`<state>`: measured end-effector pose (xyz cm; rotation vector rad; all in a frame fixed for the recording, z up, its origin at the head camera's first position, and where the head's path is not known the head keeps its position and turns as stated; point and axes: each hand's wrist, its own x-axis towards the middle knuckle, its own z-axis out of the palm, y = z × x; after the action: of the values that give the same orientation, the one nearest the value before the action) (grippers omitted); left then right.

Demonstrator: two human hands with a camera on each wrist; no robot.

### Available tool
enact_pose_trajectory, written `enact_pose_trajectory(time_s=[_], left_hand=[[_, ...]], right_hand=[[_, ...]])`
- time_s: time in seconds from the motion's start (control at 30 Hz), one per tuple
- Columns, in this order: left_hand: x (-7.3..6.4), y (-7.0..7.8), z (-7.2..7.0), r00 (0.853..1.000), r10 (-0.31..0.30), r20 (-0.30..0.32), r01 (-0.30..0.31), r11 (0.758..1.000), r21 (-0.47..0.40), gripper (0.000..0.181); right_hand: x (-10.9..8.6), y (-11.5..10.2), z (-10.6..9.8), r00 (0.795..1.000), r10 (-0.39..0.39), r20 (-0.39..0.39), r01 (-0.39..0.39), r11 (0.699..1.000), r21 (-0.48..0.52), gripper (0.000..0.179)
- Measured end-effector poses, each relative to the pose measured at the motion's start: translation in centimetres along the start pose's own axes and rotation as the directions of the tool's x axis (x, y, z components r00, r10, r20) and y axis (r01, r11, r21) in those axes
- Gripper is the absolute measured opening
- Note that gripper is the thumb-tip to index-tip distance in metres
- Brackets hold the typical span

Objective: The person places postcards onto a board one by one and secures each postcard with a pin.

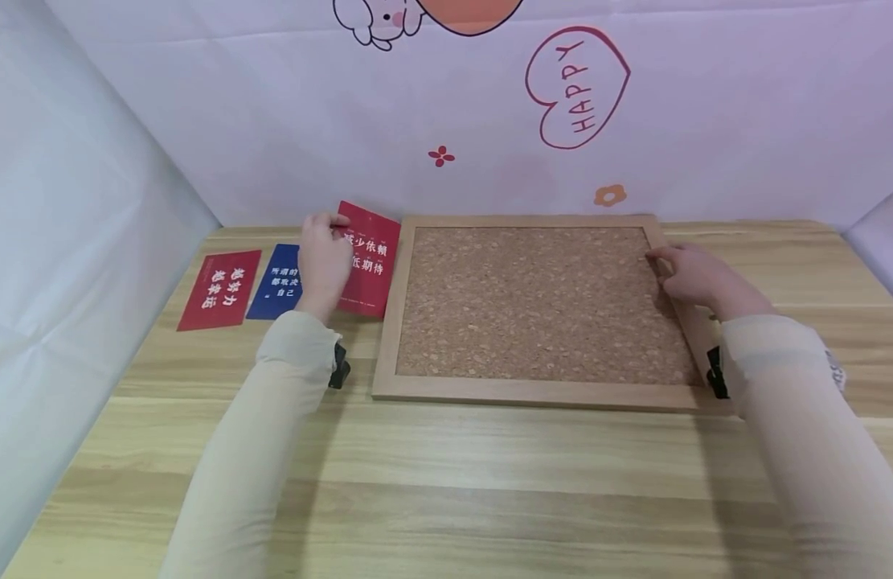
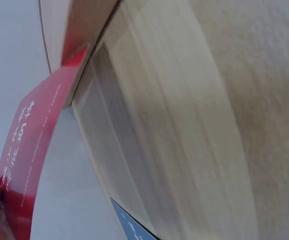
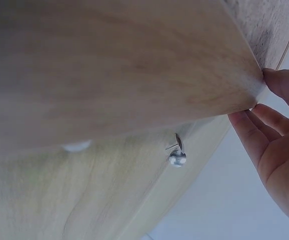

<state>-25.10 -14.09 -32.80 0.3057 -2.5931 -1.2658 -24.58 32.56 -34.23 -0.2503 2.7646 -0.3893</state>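
You have three cards in the frame, two red and one blue, and one cork board (image 1: 533, 305) set across the middle of the worktop (image 1: 446, 490). Your left hand (image 1: 325, 261), left of centre, pinches one red card (image 1: 374, 285), raised at a tilt beside the board's left rail (whether the two touch, I cannot tell). Your right hand (image 1: 692, 277), at centre right, grips the right rail between thumb and fingers. The blue card (image 1: 276, 299) lies partly behind your left hand, and the second red card (image 1: 209, 315) lies further left. In the right wrist view, shiny metal tacks (image 3: 177, 158) sit below the rail, their count unclear. One HAPPY heart (image 1: 578, 88) marks the cloth at upper right.
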Motion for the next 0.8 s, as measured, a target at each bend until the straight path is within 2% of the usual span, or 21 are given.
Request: enact_pose_trajectory(time_s=[0.2,0.37,0.5,0.57,0.73,0.8], left_hand=[[-0.2,0.7,0.2,0.999,0.036,-0.032,-0.036,0.999,0.001,0.033],[-0.4,1.1,0.7,0.998,0.048,-0.031,-0.049,0.997,-0.052,0.036],[-0.8,1.5,1.4,0.998,0.042,0.053,-0.038,0.996,-0.080,0.039],[-1.0,1.7,1.9,0.994,0.034,0.104,-0.027,0.997,-0.066,0.038],[-1.4,2.2,3.1,0.977,0.017,0.213,-0.023,0.999,0.027,0.039],[-1.5,2.4,3.4,0.963,0.005,0.270,-0.024,0.998,0.064,0.038]], right_hand=[[0.0,0.0,0.0,1.000,-0.001,-0.003,0.001,1.000,0.003,0.055],[0.1,0.0,0.0,1.000,0.000,-0.006,0.000,1.000,-0.006,0.054],[0.0,0.0,0.0,1.000,0.001,-0.004,-0.001,1.000,-0.011,0.054],[0.0,0.0,-0.1,1.000,0.001,-0.004,-0.001,1.000,-0.012,0.054],[0.1,0.1,-0.1,1.000,0.002,-0.005,-0.002,1.000,-0.010,0.054],[0.1,0.1,-0.1,1.000,0.001,-0.006,-0.001,1.000,-0.010,0.054]])
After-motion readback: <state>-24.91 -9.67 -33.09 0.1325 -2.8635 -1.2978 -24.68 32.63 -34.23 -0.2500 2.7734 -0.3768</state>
